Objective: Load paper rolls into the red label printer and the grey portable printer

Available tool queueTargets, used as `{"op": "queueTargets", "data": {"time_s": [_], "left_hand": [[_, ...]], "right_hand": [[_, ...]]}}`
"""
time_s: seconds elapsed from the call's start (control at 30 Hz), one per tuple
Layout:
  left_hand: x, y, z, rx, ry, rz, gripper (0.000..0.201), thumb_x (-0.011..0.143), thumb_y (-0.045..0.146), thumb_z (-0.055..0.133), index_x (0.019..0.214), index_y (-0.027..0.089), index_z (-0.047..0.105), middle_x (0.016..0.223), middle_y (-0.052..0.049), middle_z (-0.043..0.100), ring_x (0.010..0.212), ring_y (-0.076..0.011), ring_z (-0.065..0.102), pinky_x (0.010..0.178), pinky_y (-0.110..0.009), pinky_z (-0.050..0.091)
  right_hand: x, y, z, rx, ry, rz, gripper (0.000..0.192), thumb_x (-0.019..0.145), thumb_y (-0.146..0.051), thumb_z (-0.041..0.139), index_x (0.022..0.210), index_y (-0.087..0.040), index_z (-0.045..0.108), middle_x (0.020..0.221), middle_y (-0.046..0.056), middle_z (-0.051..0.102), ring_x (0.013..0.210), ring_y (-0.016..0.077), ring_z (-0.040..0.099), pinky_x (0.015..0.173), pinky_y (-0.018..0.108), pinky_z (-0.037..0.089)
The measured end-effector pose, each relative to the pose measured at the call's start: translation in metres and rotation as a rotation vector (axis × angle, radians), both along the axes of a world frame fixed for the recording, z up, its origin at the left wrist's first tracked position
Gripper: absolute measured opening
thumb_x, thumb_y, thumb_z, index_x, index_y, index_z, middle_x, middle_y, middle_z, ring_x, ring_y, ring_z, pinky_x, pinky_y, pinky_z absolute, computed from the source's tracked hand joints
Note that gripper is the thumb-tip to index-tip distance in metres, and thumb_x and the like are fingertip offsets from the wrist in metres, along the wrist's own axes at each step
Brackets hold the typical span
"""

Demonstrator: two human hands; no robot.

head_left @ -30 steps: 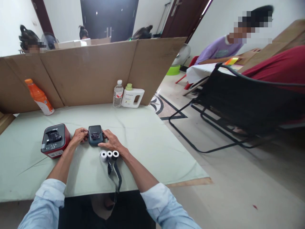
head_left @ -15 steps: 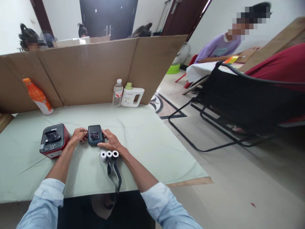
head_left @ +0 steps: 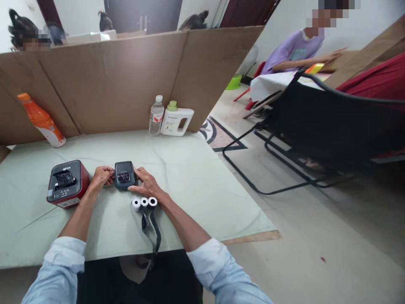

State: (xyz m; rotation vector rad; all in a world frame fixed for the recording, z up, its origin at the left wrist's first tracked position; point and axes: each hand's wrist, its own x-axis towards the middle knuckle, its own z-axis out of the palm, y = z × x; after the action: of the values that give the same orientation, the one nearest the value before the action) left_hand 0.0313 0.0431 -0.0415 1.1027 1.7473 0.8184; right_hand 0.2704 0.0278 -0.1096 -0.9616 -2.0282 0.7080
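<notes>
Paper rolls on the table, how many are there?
3. The paper rolls stand in a row just in front of the right hand: left roll, middle roll, right roll, side by side beside the small dark printer. None seems hidden.

sleeves: light blue shirt, rolled up near elbows | forearms: bare | lap: dark trousers

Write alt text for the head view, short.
Two bare hands, left hand and right hand, hold a small dark label printer from either side on a pale green table. Three white paper rolls lie just in front of it and a red-sided printer stands to its left. Cardboard screens back the table.
</notes>
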Motion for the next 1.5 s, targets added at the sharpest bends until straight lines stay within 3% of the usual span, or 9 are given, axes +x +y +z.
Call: {"op": "queueTargets", "data": {"time_s": [0.93,1.17,1.27,1.37,1.5], "left_hand": [[-0.001,-0.007,0.013,-0.011,0.018,-0.003,0.017,0.071,0.023,0.078,0.077,0.016,0.064,0.062,0.0,0.067,0.048,-0.0106,0.061,0.046,-0.018,0.044],[0.002,-0.005,0.009,0.013,0.036,0.028,0.012,0.071,0.019,0.074,0.076,0.015,0.064,0.059,-0.001,0.066,0.047,-0.0119,0.061,0.044,-0.018,0.043],[0.004,-0.011,0.007,0.08,0.023,0.026,0.017,0.073,0.025,0.075,0.082,0.015,0.066,0.066,-0.002,0.068,0.052,-0.0114,0.062,0.047,-0.018,0.045],[0.002,-0.021,0.006,0.147,0.0,0.012,0.033,0.072,0.032,0.076,0.099,0.015,0.07,0.084,-0.005,0.074,0.061,-0.0128,0.066,0.05,-0.019,0.048],[-0.006,-0.031,0.006,0.286,-0.108,-0.141,0.064,0.063,0.045,0.083,0.117,0.015,0.068,0.119,-0.014,0.073,0.086,-0.0203,0.072,0.06,-0.024,0.054]], "right_hand": [[-0.006,0.003,0.002,-0.005,-0.025,-0.011,0.086,0.078,-0.054,0.083,0.152,-0.026,0.05,0.118,0.007,0.059,0.097,0.0226,0.062,0.093,0.04,0.054],[-0.007,0.001,0.006,-0.016,-0.049,-0.015,0.086,0.078,-0.054,0.083,0.151,-0.019,0.051,0.115,0.008,0.059,0.098,0.0239,0.061,0.092,0.04,0.054],[-0.007,0.001,0.006,-0.002,-0.049,-0.02,0.085,0.078,-0.054,0.083,0.15,-0.022,0.052,0.113,0.007,0.059,0.097,0.0237,0.061,0.092,0.04,0.054],[-0.006,0.002,0.006,-0.002,-0.036,-0.014,0.086,0.078,-0.052,0.084,0.153,-0.026,0.049,0.115,0.007,0.059,0.096,0.0233,0.062,0.092,0.04,0.055],[-0.006,0.001,0.008,-0.011,-0.012,-0.003,0.086,0.08,-0.05,0.083,0.154,-0.024,0.047,0.115,0.007,0.059,0.094,0.0228,0.062,0.09,0.04,0.055]]}}
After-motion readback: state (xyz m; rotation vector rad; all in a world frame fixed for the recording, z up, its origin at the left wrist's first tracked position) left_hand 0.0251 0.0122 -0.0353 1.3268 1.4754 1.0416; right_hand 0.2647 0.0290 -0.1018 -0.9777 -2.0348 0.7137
